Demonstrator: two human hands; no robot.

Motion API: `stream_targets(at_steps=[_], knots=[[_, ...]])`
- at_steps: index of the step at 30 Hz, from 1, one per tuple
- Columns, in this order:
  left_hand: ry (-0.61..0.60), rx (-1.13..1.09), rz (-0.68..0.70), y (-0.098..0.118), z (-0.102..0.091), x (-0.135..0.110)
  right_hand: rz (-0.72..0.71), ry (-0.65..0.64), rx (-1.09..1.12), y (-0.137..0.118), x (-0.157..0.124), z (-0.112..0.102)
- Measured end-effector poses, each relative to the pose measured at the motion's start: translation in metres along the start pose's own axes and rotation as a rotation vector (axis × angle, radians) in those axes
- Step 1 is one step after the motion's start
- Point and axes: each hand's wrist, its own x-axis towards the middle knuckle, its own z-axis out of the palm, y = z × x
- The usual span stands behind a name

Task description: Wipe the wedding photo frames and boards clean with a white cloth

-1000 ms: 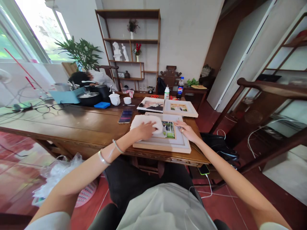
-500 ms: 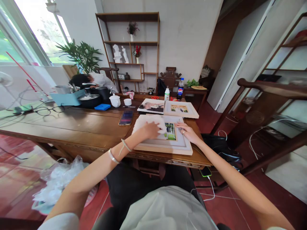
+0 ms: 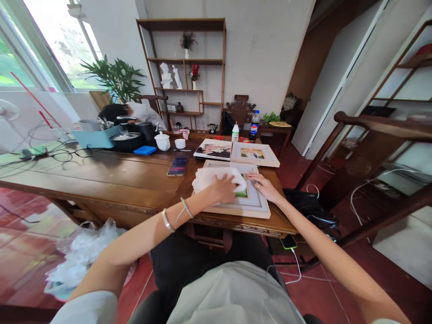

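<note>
A white picture frame (image 3: 236,210) lies face up near the table's front right corner, with a green and white picture showing in part inside it. My left hand (image 3: 223,188) grips a fluffy white cloth (image 3: 205,179) against the frame's face, fingers spread and bent over it. The cloth covers most of the picture and the frame's left side. On the frame's right border rests my right hand (image 3: 265,185), its fingers stretched out flat and a ring on one of them.
Behind are another white frame (image 3: 270,155) and a photo panel (image 3: 212,149). A phone (image 3: 177,166) lies left of my work, with a teapot (image 3: 163,141) and blue box (image 3: 145,150) beyond. A cola bottle (image 3: 254,126) and white bottle (image 3: 235,133) stand at the back. Someone leans over the far side.
My left hand has slid the cloth to the right and slightly toward me, over more of the picture. The right hand stays in place on the frame.
</note>
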Motion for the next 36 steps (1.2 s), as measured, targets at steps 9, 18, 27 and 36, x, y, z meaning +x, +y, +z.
stream_targets(at_steps=[9, 18, 27, 36], knots=[[0.031, 0.053, -0.038, -0.026, 0.003, 0.059, -0.014, -0.014, 0.013, -0.001, 0.0, -0.002], [0.09, -0.023, 0.293, 0.039, -0.008, -0.017, 0.003, 0.023, 0.048, 0.01, -0.002, -0.002], [0.127, -0.04, 0.115, 0.056, 0.003, -0.02, -0.002, -0.008, 0.056, 0.012, -0.001, -0.002], [0.05, 0.002, -0.194, 0.008, -0.001, 0.026, -0.006, -0.015, 0.023, 0.009, -0.002, -0.001]])
